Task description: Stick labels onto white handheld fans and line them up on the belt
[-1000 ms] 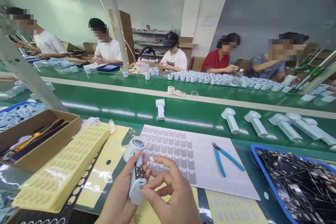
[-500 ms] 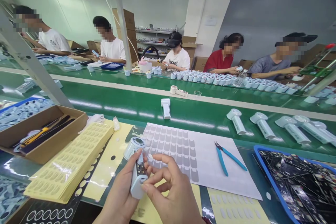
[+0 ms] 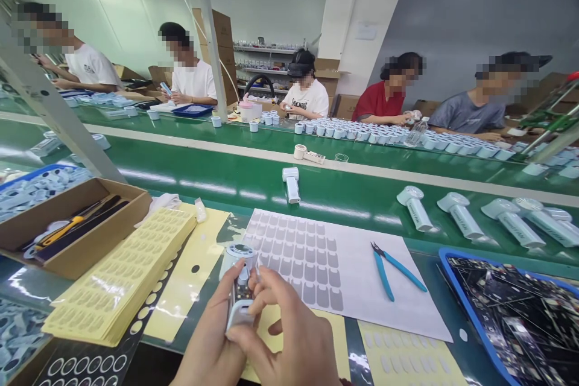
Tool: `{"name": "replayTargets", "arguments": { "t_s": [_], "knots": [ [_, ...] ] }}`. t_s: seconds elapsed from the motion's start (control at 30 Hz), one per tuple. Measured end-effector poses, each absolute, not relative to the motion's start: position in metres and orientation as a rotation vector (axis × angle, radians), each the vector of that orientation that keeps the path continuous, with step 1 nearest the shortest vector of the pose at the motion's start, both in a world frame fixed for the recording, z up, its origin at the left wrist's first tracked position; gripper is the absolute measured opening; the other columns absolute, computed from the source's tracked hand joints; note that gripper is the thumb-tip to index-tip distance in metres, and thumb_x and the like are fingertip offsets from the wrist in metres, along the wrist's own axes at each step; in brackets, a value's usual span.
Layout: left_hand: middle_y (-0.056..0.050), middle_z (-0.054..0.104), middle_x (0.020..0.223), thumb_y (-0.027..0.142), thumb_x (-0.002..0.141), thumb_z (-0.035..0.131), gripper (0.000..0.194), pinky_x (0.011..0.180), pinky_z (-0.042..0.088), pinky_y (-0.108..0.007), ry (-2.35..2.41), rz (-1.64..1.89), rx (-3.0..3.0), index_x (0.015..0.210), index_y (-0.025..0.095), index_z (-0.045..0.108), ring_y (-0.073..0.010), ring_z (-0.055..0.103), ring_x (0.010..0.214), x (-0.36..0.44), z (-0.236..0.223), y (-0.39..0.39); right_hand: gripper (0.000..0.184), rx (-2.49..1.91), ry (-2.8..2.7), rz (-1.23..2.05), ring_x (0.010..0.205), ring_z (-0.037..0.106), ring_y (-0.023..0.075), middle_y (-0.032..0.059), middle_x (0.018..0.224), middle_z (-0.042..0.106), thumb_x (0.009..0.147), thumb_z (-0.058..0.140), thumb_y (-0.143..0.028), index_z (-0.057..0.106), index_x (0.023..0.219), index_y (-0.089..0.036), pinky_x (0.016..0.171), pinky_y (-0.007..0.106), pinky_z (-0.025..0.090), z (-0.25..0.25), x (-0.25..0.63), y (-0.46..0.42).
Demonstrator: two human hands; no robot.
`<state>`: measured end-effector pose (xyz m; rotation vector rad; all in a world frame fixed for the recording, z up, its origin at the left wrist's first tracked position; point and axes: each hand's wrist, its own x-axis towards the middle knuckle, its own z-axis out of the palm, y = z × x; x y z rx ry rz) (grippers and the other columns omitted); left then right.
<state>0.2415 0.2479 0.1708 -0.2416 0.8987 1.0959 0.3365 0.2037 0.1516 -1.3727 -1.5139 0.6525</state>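
A pale blue handheld fan lies in my left hand, its round head pointing away from me. Part of the handle is open and a dark circuit board shows inside. My left thumb presses near the neck, with the fingers wrapped beneath. My right hand closes on the handle from the right, thumb at the lower end and fingertips along the side. A small whitish piece shows at the right index fingertip, too small to name. Below the hands lies yellow backing paper.
A white sheet of grey stickers bears blue-handled nippers. At right stands a blue tray of circuit boards. Left are stacked yellow sticker sheets and a cardboard box. Fans lie on the green conveyor; several co-workers sit beyond.
My right thumb and fingers have moved in against the fan's handle. The fan has shifted slightly, and its head is tipped differently. A fan on the conveyor appears a little further right.
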Motion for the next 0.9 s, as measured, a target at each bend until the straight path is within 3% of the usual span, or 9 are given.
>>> {"name": "replayTargets", "arguments": {
  "t_s": [0.07,0.13,0.23,0.37,0.5,0.67,0.77,0.9],
  "knots": [
    [-0.001,0.061,0.065,0.016,0.092,0.060,0.005,0.047,0.054,-0.014,0.884,1.073,-0.302,0.087,0.016,0.061,-0.0068,0.059,0.047,0.239,0.175,0.248,0.071,-1.370,-1.401,0.714,0.099,0.072,0.0269,0.0073,0.126,0.066,0.068,0.085,-0.034,0.053,0.132,-0.030,0.060,0.029,0.059,0.151,0.339,0.207],
    [-0.002,0.060,0.067,0.017,0.094,0.056,0.010,0.045,0.053,-0.013,0.876,1.042,-0.298,0.097,0.012,0.063,-0.0055,0.057,0.046,0.233,0.177,0.250,0.070,-1.347,-1.238,0.927,0.101,0.070,0.0260,0.0099,0.128,0.062,0.073,0.080,-0.042,0.048,0.134,-0.027,0.054,0.026,0.056,0.149,0.344,0.210],
    [-0.001,0.058,0.064,0.013,0.093,0.054,0.013,0.042,0.053,-0.016,0.967,1.057,-0.055,0.098,0.010,0.066,-0.0068,0.054,0.043,0.217,0.170,0.254,0.036,-1.312,-1.179,1.118,0.095,0.068,0.0221,0.0091,0.119,0.063,0.089,0.062,-0.045,0.057,0.118,-0.024,0.053,0.023,0.053,0.138,0.351,0.210],
    [-0.009,0.068,0.073,0.004,0.080,0.066,0.007,0.065,0.064,-0.030,1.120,1.074,0.255,0.081,0.009,0.069,-0.0198,0.071,0.067,0.198,0.150,0.251,0.003,-1.422,-1.438,1.157,0.065,0.061,0.0121,0.0032,0.111,0.062,0.085,0.065,-0.025,0.066,0.084,-0.023,0.059,0.026,0.052,0.112,0.352,0.201],
    [-0.015,0.075,0.085,0.004,0.073,0.073,0.007,0.087,0.061,-0.035,1.148,1.046,0.346,0.079,0.008,0.073,-0.0307,0.073,0.097,0.194,0.139,0.242,0.018,-1.447,-1.626,0.972,0.090,0.067,0.0185,0.0016,0.100,0.063,0.076,0.064,-0.005,0.065,0.077,-0.023,0.079,0.028,0.054,0.087,0.343,0.192],
    [-0.015,0.078,0.093,0.004,0.073,0.073,0.009,0.098,0.055,-0.034,1.131,1.020,0.426,0.080,0.010,0.075,-0.0307,0.069,0.111,0.194,0.133,0.240,0.022,-1.422,-1.888,0.666,0.090,0.066,0.0192,0.0025,0.097,0.065,0.077,0.060,-0.002,0.063,0.082,-0.022,0.066,0.025,0.051,0.074,0.339,0.190],
    [-0.017,0.078,0.098,0.009,0.075,0.074,0.008,0.099,0.054,-0.035,1.106,1.001,0.404,0.083,0.009,0.076,-0.0313,0.068,0.112,0.192,0.129,0.242,0.019,-1.365,-1.749,0.904,0.085,0.066,0.0161,0.0007,0.095,0.065,0.076,0.062,-0.004,0.063,0.079,-0.022,0.070,0.023,0.051,0.084,0.345,0.191],
    [-0.016,0.078,0.100,0.013,0.072,0.077,0.011,0.097,0.055,-0.034,1.159,0.987,0.434,0.083,0.010,0.077,-0.0317,0.069,0.111,0.192,0.131,0.241,0.012,-1.254,-1.532,1.205,0.080,0.065,0.0151,0.0007,0.092,0.066,0.078,0.062,-0.011,0.062,0.079,-0.022,0.056,0.019,0.047,0.104,0.352,0.192]
  ]
}}
